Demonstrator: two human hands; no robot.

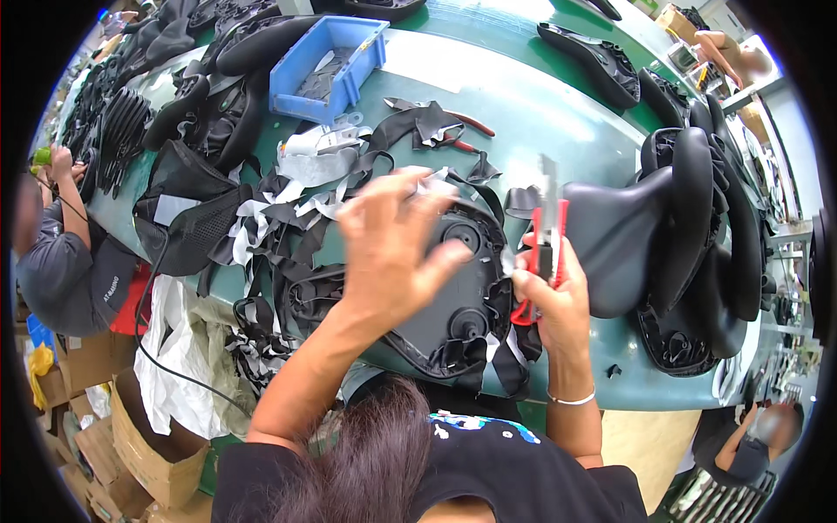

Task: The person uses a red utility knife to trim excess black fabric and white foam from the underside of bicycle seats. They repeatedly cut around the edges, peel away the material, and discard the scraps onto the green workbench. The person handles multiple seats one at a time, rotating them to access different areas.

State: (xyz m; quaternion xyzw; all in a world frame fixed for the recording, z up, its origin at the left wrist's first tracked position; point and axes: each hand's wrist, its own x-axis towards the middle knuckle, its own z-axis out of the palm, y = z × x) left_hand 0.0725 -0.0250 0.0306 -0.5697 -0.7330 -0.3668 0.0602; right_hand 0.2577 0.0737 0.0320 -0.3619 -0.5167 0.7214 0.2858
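A black bicycle saddle [427,327] lies upside down in front of me, its plastic base with two round fittings facing up. Cut strips of black trim hang round its edge. Over its far left part is my left hand [392,240], smeared by motion, thumb and fingers apart; a whitish scrap shows by its fingertips. My right hand [558,292] is closed round a red utility knife [547,240] at the saddle's right side, with the blade out and pointing away from me. A small pale bit shows beside the right thumb.
Black and white scraps [253,227] heap up left of the saddle. Beyond lie red-handled pliers [462,144] and a blue bin [327,74]. Finished-looking black saddles [619,235] are stacked at right. Another person [65,253] works at left; cardboard boxes [157,444] stand below the table.
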